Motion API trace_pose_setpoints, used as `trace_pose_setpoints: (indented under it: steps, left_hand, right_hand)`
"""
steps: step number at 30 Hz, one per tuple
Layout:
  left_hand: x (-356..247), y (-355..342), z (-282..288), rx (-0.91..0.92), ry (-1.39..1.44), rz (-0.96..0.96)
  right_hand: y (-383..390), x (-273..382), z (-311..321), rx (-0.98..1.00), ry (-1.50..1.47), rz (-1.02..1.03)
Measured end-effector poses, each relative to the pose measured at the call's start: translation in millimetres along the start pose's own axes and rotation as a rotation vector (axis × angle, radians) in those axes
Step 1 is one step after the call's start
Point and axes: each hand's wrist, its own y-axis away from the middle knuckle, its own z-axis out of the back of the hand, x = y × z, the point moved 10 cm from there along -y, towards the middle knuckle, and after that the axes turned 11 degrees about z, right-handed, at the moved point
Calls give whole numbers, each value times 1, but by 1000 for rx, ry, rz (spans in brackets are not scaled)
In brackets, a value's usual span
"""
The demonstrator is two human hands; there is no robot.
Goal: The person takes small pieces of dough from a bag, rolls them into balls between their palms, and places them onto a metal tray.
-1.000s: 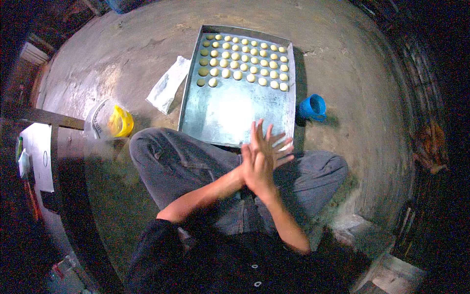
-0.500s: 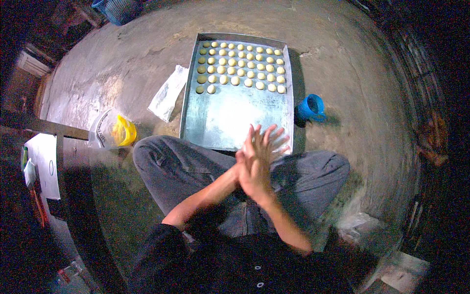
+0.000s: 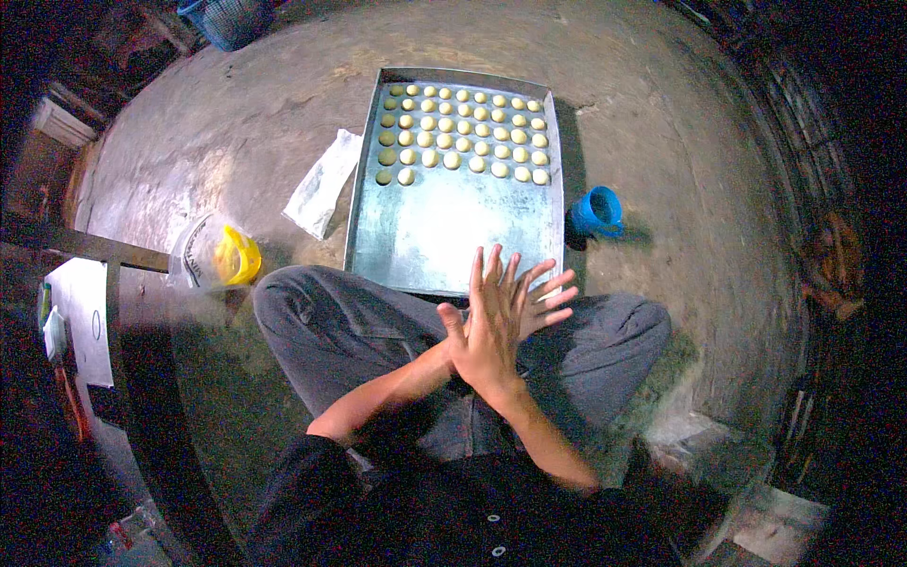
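My two hands are crossed palm to palm above my lap, at the near edge of a metal tray (image 3: 453, 227). Uppermost is my right hand (image 3: 487, 335), its fingers straight and pointing at the tray, its thumb out to the left. Beneath it, my left hand (image 3: 543, 302) spreads its fingers up and to the right. Whatever may lie between the palms is hidden. In the far half of the tray sit rows of small pale yellow dough balls (image 3: 453, 161); the nearest row holds just two, at its left end.
To the right of the tray stands a blue cup (image 3: 598, 213). A white plastic bag (image 3: 324, 184) lies at its left, and a clear bag with something yellow (image 3: 238, 257) sits by my left knee. A blue basket (image 3: 225, 19) is at the far left. Wooden framing (image 3: 142, 378) runs along my left.
My right hand has slid slightly over the left, and its thumb now stands out to the left. The fingers of both hands look more spread. The dough balls stay in place.
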Motion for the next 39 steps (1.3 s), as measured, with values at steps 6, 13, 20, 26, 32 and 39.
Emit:
trace_pose_setpoints:
  steps: [6, 13, 20, 26, 32, 39]
  left_hand:
    - [18, -2, -15, -149, 41, 125]
    - [23, 2, -6, -154, 205, 156]
    - [-19, 3, -6, -266, -170, 14]
    - [-56, 4, -5, -257, -149, -79]
    - [-29, 20, 3, -605, -236, -42]
    - [-49, 25, 1, -501, -149, -202]
  right_hand:
    - [-17, -27, 11, -50, -24, -123]
    - [-18, -34, 8, -96, -38, -121]
    - [-14, -49, 2, -208, -276, -136]
    - [4, -28, -19, -105, -149, -54]
    - [-10, -112, -26, -44, -185, -446]
    - [-3, -81, -35, -18, -17, -292]
